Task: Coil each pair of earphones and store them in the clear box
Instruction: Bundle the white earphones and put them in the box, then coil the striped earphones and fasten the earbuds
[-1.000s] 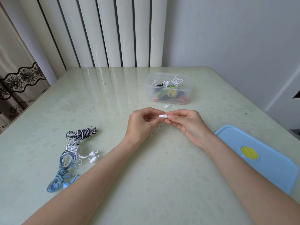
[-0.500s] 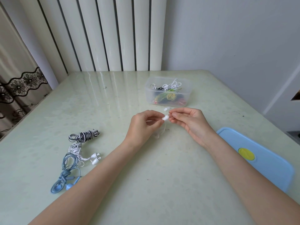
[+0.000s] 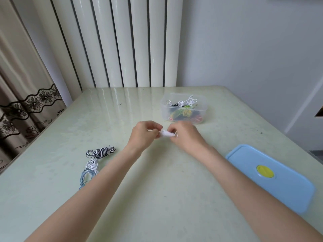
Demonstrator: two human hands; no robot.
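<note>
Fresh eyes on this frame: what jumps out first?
Mid-table, the left hand and right hand pinch a small white earphone bundle between them. Behind them stands the clear plastic box holding mixed earphones; its light blue lid with a yellow spot lies at right. Three more earphone coils wait at left.

A pale green table (image 3: 157, 198) fills the view; white ribbed panels (image 3: 122, 41) at twelve o'clock, a lace-trimmed curtain (image 3: 22, 102) at nine.
</note>
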